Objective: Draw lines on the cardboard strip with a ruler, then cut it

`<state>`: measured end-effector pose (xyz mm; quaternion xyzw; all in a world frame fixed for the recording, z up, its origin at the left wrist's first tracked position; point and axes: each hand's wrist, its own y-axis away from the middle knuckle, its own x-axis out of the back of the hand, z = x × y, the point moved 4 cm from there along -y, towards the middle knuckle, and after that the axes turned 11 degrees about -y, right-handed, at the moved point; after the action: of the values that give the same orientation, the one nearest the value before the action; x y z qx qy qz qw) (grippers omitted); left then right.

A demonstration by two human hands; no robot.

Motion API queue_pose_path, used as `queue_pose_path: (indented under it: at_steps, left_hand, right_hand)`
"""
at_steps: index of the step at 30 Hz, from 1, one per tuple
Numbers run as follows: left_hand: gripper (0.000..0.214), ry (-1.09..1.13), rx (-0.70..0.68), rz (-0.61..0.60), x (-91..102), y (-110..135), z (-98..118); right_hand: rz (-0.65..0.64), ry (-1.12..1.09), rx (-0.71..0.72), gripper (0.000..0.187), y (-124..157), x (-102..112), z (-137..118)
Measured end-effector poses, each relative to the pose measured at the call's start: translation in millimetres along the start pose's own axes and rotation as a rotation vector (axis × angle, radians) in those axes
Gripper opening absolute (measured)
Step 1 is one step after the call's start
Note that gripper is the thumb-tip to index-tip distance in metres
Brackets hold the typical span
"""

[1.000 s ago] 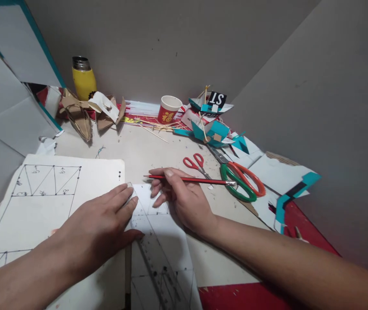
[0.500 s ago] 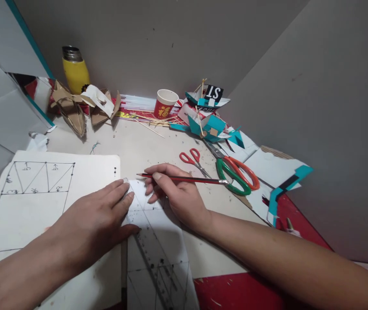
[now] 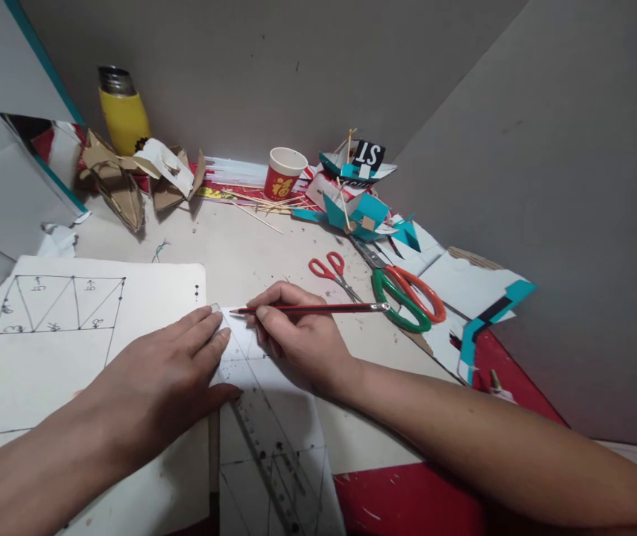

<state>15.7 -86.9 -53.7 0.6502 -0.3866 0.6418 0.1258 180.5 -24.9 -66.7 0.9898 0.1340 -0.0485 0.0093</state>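
Observation:
My right hand (image 3: 296,339) pinches a red pencil (image 3: 318,307), its tip pointing left near the top corner of a clear ruler (image 3: 265,439). The ruler lies on a white sheet with pencil lines (image 3: 290,417). My left hand (image 3: 167,380) lies flat with fingers stretched, pressing the ruler's upper end and the sheet. To the left lies a large white card with drawn triangles (image 3: 72,320), partly under my left forearm.
Small red scissors (image 3: 329,269) and large green-and-orange scissors (image 3: 407,294) lie right of the pencil. A red paper cup (image 3: 281,173), wooden sticks (image 3: 262,208), teal paper boats (image 3: 360,212), brown card scraps (image 3: 122,186) and a yellow flask (image 3: 124,115) line the back. Grey walls enclose the corner.
My right hand has curled in and shifted slightly left, bringing the pencil tip closer to the ruler's top corner. My left hand has stayed on the ruler. The view has tilted down a little.

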Motion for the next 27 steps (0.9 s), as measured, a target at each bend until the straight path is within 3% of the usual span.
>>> queue_pose_path:
  at_steps: [27]
  left_hand:
    - [0.042,-0.032,0.040,-0.025,-5.1,3.0,1.8]
  right_hand:
    - [-0.130,0.282,0.190,0.014,-4.5,-8.2,-5.3]
